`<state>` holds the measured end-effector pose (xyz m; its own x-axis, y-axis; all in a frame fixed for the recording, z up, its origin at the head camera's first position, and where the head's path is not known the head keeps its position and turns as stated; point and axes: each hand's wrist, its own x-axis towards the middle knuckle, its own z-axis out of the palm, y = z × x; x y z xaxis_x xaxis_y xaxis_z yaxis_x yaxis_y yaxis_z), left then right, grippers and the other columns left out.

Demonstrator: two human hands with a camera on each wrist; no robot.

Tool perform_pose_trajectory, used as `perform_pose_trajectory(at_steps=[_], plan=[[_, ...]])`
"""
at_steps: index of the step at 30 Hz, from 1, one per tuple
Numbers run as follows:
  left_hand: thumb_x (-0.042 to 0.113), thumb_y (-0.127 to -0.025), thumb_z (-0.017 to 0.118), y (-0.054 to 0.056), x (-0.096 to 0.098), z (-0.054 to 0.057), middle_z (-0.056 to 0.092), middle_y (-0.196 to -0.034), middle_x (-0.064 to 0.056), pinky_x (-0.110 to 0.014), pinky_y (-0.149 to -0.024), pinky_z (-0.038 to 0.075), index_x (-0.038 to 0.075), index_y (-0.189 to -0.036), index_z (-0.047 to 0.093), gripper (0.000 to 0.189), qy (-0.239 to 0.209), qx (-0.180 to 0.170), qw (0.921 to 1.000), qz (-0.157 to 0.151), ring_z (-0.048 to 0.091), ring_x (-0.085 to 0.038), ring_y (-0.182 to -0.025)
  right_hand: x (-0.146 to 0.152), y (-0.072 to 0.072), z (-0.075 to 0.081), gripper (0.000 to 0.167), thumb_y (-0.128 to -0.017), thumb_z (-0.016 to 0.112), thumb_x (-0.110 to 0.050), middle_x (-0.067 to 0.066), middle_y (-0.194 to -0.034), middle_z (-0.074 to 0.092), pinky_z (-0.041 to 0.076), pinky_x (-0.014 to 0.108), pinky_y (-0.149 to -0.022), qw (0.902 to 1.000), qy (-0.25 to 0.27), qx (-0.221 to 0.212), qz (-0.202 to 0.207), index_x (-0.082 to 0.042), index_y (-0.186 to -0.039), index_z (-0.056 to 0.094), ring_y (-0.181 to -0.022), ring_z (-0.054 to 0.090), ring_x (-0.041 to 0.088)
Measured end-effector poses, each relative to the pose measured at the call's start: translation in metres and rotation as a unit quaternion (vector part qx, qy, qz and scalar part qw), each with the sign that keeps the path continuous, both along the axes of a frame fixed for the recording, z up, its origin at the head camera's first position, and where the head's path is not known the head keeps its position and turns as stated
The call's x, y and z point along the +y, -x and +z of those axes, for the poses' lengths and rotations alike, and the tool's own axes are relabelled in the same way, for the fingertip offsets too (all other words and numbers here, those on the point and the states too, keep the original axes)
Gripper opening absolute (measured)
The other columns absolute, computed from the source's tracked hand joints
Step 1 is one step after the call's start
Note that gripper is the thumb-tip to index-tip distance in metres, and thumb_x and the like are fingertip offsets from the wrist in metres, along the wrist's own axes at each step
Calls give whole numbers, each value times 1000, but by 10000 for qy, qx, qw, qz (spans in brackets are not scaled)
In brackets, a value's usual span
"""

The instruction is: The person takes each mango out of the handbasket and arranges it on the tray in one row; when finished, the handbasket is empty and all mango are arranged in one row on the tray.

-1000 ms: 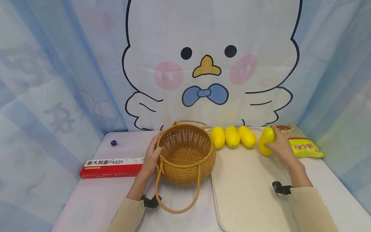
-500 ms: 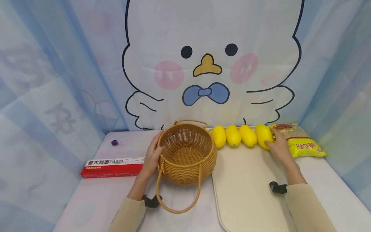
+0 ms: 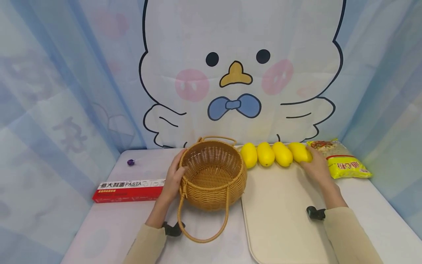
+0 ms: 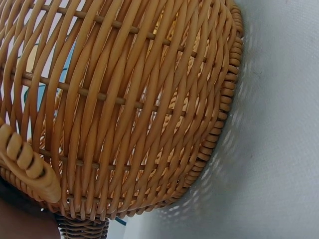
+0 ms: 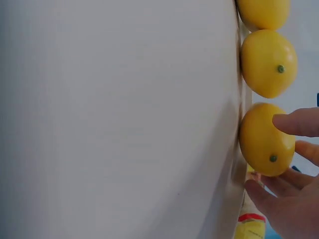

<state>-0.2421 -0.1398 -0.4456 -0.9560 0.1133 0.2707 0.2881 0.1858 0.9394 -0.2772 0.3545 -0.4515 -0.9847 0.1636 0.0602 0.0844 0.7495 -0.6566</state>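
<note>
My left hand (image 3: 173,178) grips the left rim of a round wicker basket (image 3: 211,200), its thumb over the edge. Nothing lies inside the basket, and one handle hangs down toward me. In the left wrist view the woven wall (image 4: 124,109) fills most of the picture. At the tray's far edge, my right hand (image 3: 317,167) holds the rightmost yellow mango (image 3: 299,152), thumb on its near side and fingers around its right. The right wrist view shows the thumb (image 5: 299,122) over that mango (image 5: 264,144). Three more mangoes (image 3: 265,154) stand in line to its left.
A cream tray (image 3: 283,209) lies right of the basket. Behind my right hand is a yellow-labelled food bag (image 3: 347,167). A red and white pasta box (image 3: 128,190) sits left of the basket, with a small purple item (image 3: 130,162) beyond it. A printed curtain (image 3: 234,121) closes the back.
The right hand has brought its mango left and down to the end of the row, then turned it to a slant. The left hand and basket have stayed put.
</note>
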Motion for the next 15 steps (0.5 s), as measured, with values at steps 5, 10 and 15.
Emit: perform_pose_trajectory(at_steps=[5, 10, 15], plan=[[19, -96, 41, 1, 1, 0, 29, -161, 2, -51, -123, 26, 26, -156, 29, 62, 11, -19, 10000, 23, 29, -23, -150, 3, 1, -1, 72, -95, 54, -16, 36, -156, 23, 18, 72, -114, 9998, -180, 106, 58, 2, -156, 20, -142, 20, 57], [20, -97, 42, 0, 1, -1, 27, -163, 4, -50, -123, 25, 32, -155, 29, 61, 2, -118, 9999, -32, 27, -22, -151, 10, 2, -3, 68, -95, 54, -14, 36, -151, 31, 20, 71, -113, 9982, -391, 428, 124, 5, -153, 26, -139, 24, 56], [21, -96, 42, -1, -2, 1, 26, -163, 6, -51, -123, 26, 34, -155, 28, 62, 175, -243, 9995, 32, 27, -22, -151, 13, -1, -1, 66, -99, 50, -22, 34, -153, 29, 19, 71, -113, 9975, -562, 342, 270, 4, -154, 25, -141, 23, 54]])
